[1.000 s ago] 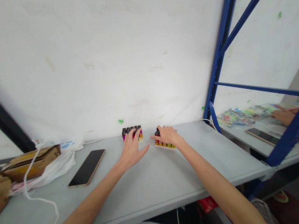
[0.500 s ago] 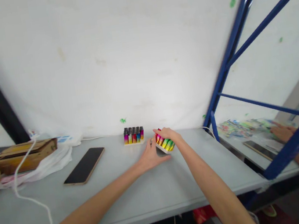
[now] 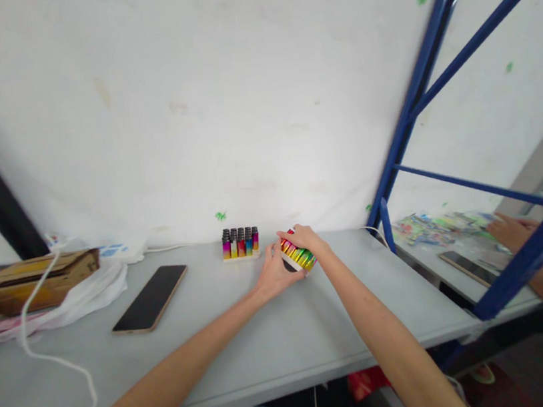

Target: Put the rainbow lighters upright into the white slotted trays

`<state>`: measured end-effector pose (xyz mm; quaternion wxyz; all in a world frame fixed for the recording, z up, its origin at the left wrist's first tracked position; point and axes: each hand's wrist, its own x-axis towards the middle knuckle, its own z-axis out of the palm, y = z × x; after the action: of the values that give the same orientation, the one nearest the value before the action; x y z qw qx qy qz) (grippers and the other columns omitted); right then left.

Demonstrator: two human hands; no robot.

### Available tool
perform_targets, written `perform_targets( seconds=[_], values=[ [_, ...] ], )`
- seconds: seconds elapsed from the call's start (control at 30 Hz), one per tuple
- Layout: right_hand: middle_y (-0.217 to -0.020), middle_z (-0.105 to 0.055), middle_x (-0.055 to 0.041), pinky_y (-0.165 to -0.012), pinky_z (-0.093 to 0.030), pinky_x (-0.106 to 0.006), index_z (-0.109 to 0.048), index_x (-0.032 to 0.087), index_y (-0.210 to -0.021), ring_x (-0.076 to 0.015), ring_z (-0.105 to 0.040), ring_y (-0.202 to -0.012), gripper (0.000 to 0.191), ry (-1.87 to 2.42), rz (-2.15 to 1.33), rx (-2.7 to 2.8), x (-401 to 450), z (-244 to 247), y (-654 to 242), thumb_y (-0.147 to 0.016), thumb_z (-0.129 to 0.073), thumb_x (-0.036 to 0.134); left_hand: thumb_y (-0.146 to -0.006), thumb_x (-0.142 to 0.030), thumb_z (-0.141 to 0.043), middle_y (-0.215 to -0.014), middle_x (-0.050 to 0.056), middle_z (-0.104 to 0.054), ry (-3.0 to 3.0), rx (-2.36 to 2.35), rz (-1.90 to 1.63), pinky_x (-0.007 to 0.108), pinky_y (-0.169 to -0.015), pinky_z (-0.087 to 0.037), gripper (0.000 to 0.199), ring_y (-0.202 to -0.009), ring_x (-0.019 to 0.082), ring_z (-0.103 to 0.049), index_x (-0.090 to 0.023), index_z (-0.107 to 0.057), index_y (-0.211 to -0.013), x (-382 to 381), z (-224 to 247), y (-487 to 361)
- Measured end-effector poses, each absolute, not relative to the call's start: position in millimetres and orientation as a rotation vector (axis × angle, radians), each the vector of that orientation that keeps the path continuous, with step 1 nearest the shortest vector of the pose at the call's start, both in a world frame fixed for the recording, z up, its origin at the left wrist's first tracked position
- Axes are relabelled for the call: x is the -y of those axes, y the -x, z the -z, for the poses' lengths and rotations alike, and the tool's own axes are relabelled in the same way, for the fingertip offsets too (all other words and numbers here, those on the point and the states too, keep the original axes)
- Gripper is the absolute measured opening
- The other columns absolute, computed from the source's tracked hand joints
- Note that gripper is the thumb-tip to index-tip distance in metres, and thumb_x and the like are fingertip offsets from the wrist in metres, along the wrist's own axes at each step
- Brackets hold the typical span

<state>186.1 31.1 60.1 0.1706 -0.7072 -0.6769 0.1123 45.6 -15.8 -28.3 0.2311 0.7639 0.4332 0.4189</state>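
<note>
Both hands are at a tray of shiny multicoloured lighters (image 3: 299, 255), tilted above the grey table. My left hand (image 3: 277, 273) grips its left and lower side, thumb along the near edge. My right hand (image 3: 305, 239) is wrapped over the top and far side of the same lighters. A dark patch shows at the tray's left end, near my left palm. Just left of my hands, a second set of lighters (image 3: 240, 242) with black tops stands upright in a white tray near the wall.
A phone (image 3: 151, 299) lies on the table (image 3: 252, 354) at left. Farther left are a cardboard box (image 3: 40, 282), plastic bag and white cable (image 3: 61, 361). A blue metal frame (image 3: 405, 127) rises at right; beyond it another person's hands (image 3: 511, 234) are over small packets.
My left hand has closed in on the tilted tray, its thumb now against the near edge. The tray has turned slightly, showing more of its lighters. The whole view has shifted slightly.
</note>
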Motion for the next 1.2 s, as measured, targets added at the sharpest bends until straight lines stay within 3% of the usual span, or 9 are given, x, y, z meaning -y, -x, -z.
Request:
perform_targets(
  seconds=[0.1,0.2,0.3,0.43,0.73,0.97,1.2],
  values=[
    [-0.151,-0.062,-0.022,-0.11,-0.045,-0.033,-0.052,0.015,-0.157,-0.0278,-0.064,-0.135,0.057,1.817,-0.096,2.074,-28.5,-52.0,-185.9,-0.111,-0.047,0.049,-0.064,-0.049,-0.092,-0.14,0.016,-0.057,-2.187,-1.17,-1.132,0.051,-0.116,-0.047,0.106,-0.131,0.037,-0.059,-0.018,-0.044,-0.153,9.4,21.1,-41.1],
    [-0.136,-0.073,-0.0184,-0.107,-0.046,-0.033,-0.067,0.017,-0.14,-0.028,-0.069,-0.125,0.042,1.731,-0.071,2.249,-25.7,-42.6,-189.7,-0.114,-0.042,0.038,-0.064,-0.046,-0.09,-0.137,0.015,-0.06,-2.276,-1.159,-1.037,0.048,-0.113,-0.05,0.093,-0.128,0.036,-0.061,-0.019,-0.053,-0.145,3.8,11.9,-36.9],
    [-0.125,-0.078,-0.0178,-0.101,-0.049,-0.034,-0.072,0.015,-0.131,-0.0292,-0.073,-0.117,0.042,1.771,-0.132,2.263,-21.1,-32.4,-194.7,-0.114,-0.039,0.036,-0.064,-0.051,-0.089,-0.13,0.013,-0.064,-2.396,-1.152,-0.908,0.044,-0.108,-0.053,0.086,-0.123,0.035,-0.065,-0.021,-0.059,-0.139,-0.3,0.6,-32.3],
    [-0.129,-0.077,-0.0178,-0.102,-0.048,-0.033,-0.071,0.015,-0.132,-0.028,-0.072,-0.12,0.053,1.801,-0.169,2.221,-15.4,-21.4,-195.9,-0.116,-0.029,0.044,-0.062,-0.054,-0.089,-0.125,0.013,-0.067,-2.511,-1.096,-0.714,0.043,-0.107,-0.054,0.089,-0.123,0.036,-0.065,-0.019,-0.062,-0.139,-8.1,-12.5,-24.6],
    [-0.144,-0.069,-0.0182,-0.11,-0.046,-0.041,-0.065,0.015,-0.141,-0.03,-0.067,-0.129,0.059,1.874,-0.243,2.142,-17.0,-12.0,-179.2,-0.116,-0.017,0.038,-0.067,-0.054,-0.088,-0.148,0.014,-0.056,-2.43,-0.871,-0.733,0.044,-0.112,-0.051,0.106,-0.129,0.033,-0.062,-0.022,-0.046,-0.159,-17.0,-0.9,6.0],
    [-0.138,-0.073,-0.0155,-0.109,-0.047,-0.038,-0.072,0.018,-0.13,-0.0275,-0.069,-0.126,0.055,1.911,-0.321,2.05,-20.9,-10.7,-184.2,-0.114,-0.024,0.038,-0.084,-0.058,-0.076,-0.159,0.015,-0.051,-2.374,-0.977,-0.906,0.052,-0.122,-0.042,0.098,-0.143,0.037,-0.051,-0.026,-0.034,-0.167,5.8,20.8,7.5],
    [-0.138,-0.073,-0.0148,-0.107,-0.048,-0.035,-0.074,0.018,-0.127,-0.0263,-0.07,-0.124,0.052,1.885,-0.36,2.011,-14.1,-10.0,-202.7,-0.115,-0.027,0.037,-0.086,-0.055,-0.075,-0.158,0.014,-0.052,-2.394,-1.011,-0.936,0.052,-0.127,-0.036,0.096,-0.147,0.035,-0.048,-0.026,-0.034,-0.167,8.6,25.3,5.3]
  ],
)
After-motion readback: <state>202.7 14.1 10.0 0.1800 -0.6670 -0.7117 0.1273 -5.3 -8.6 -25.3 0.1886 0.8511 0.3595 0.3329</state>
